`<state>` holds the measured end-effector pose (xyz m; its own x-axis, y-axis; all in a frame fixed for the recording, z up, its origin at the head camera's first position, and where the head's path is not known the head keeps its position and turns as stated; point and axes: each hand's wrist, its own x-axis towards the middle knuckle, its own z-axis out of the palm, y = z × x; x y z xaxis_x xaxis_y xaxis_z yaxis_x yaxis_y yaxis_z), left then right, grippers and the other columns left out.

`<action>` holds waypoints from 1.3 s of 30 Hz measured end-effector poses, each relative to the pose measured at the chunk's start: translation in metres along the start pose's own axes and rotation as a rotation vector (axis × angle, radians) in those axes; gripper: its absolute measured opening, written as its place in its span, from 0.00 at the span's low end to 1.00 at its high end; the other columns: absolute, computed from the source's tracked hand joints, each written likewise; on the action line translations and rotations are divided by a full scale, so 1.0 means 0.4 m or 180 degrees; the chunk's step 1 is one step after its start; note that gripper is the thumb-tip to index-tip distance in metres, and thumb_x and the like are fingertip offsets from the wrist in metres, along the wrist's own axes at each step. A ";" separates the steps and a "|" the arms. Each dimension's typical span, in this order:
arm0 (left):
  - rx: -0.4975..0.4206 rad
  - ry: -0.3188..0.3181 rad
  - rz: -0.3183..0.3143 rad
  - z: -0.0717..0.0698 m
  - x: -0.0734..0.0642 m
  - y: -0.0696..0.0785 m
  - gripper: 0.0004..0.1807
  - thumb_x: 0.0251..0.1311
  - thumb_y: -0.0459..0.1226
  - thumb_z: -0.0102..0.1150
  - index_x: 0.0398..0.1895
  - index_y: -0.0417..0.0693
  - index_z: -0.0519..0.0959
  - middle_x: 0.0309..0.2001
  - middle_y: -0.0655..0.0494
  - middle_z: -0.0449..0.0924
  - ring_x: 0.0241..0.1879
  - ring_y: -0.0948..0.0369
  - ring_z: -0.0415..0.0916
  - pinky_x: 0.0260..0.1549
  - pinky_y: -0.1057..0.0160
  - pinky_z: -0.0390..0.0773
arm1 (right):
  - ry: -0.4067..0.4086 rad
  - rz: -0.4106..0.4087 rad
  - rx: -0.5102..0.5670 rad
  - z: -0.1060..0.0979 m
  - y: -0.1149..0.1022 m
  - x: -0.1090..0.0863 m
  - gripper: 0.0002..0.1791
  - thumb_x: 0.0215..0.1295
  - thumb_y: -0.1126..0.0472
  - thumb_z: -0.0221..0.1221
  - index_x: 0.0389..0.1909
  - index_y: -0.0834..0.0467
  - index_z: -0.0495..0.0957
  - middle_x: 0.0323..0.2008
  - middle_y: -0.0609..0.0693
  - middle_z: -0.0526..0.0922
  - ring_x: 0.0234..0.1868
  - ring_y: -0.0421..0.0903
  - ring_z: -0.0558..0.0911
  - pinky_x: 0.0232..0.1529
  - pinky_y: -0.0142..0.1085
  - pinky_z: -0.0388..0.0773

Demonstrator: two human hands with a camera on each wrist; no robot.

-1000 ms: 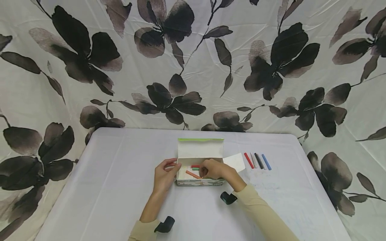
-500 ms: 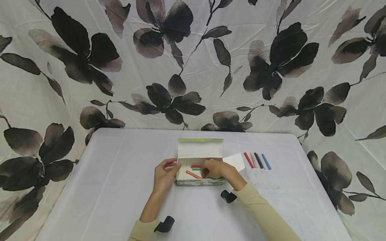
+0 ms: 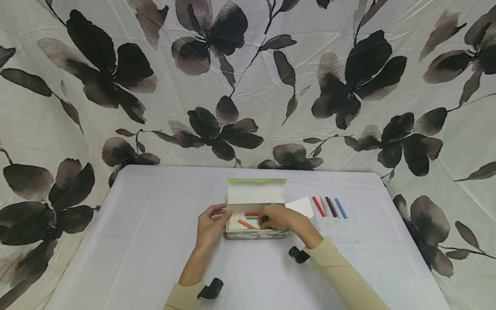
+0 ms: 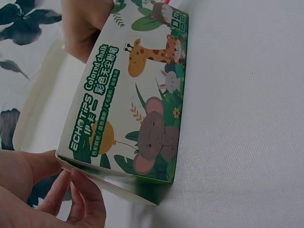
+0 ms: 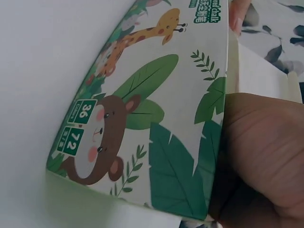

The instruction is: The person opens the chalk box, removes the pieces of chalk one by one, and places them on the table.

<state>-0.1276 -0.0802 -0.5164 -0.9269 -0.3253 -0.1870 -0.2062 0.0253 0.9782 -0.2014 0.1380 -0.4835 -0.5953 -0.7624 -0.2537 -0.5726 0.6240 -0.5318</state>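
A chalk box (image 3: 257, 235) printed with cartoon animals stands on the table, its lid (image 3: 257, 190) raised at the back. In the left wrist view its front reads "Colored chalk". My left hand (image 3: 211, 226) pinches the box's left edge between thumb and fingers. My right hand (image 3: 277, 216) reaches down into the right half of the box with curled fingers; I cannot tell whether they hold a stick, since the fingertips are hidden. Left of them inside the box lie a red stick (image 3: 251, 214), a green stick (image 3: 252, 218) and a slanted orange stick (image 3: 246, 224).
A white side flap (image 3: 301, 207) sticks out right of the box. Beyond it several slim sticks lie in a row, including a red one (image 3: 318, 206) and a blue one (image 3: 341, 208). The white-covered table (image 3: 155, 224) meets a floral cloth (image 3: 217, 86) behind.
My right hand has shifted slightly to the right inside the box, showing more of the red and green sticks, and its wrist has swung a little right. The left hand keeps its place.
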 end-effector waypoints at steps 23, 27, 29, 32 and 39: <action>-0.0011 -0.0082 0.0006 -0.006 0.000 0.000 0.18 0.64 0.32 0.69 0.56 0.35 0.81 0.46 0.46 0.78 0.38 0.62 0.79 0.30 0.71 0.80 | 0.1408 -0.0333 0.0690 -0.065 0.037 -0.094 0.08 0.73 0.64 0.62 0.47 0.65 0.82 0.40 0.50 0.86 0.42 0.45 0.86 0.46 0.36 0.85; -0.0014 -0.0098 0.0007 -0.006 0.002 -0.001 0.19 0.64 0.31 0.68 0.57 0.34 0.81 0.46 0.47 0.78 0.38 0.62 0.78 0.30 0.71 0.80 | 0.1530 -0.0272 0.0897 -0.081 0.038 -0.113 0.09 0.73 0.64 0.62 0.48 0.66 0.82 0.41 0.52 0.87 0.43 0.48 0.87 0.44 0.36 0.86; -0.0021 -0.0090 0.0007 -0.006 0.002 -0.001 0.18 0.64 0.31 0.68 0.56 0.35 0.81 0.45 0.47 0.78 0.37 0.63 0.78 0.30 0.71 0.80 | 0.1570 -0.0257 0.0931 -0.088 0.038 -0.123 0.10 0.73 0.64 0.62 0.49 0.66 0.82 0.42 0.53 0.87 0.44 0.50 0.88 0.44 0.37 0.86; -0.0026 -0.0076 0.0007 -0.006 0.001 -0.002 0.18 0.63 0.31 0.69 0.55 0.35 0.82 0.44 0.47 0.78 0.36 0.63 0.78 0.30 0.71 0.80 | 0.1601 -0.0206 0.1030 -0.099 0.041 -0.139 0.11 0.73 0.64 0.62 0.50 0.66 0.82 0.43 0.54 0.86 0.44 0.50 0.88 0.44 0.37 0.86; -0.0008 -0.0061 0.0049 -0.005 -0.001 -0.002 0.17 0.63 0.32 0.69 0.54 0.35 0.82 0.45 0.45 0.79 0.37 0.63 0.79 0.29 0.71 0.80 | 0.1615 -0.0117 0.1510 -0.121 0.059 -0.181 0.13 0.73 0.64 0.62 0.52 0.70 0.80 0.44 0.62 0.85 0.41 0.51 0.89 0.40 0.38 0.87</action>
<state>-0.1264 -0.0820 -0.5171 -0.9358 -0.3067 -0.1736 -0.1912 0.0278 0.9812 -0.1991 0.2163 -0.4386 -0.8363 -0.5352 0.1187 -0.3578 0.3690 -0.8578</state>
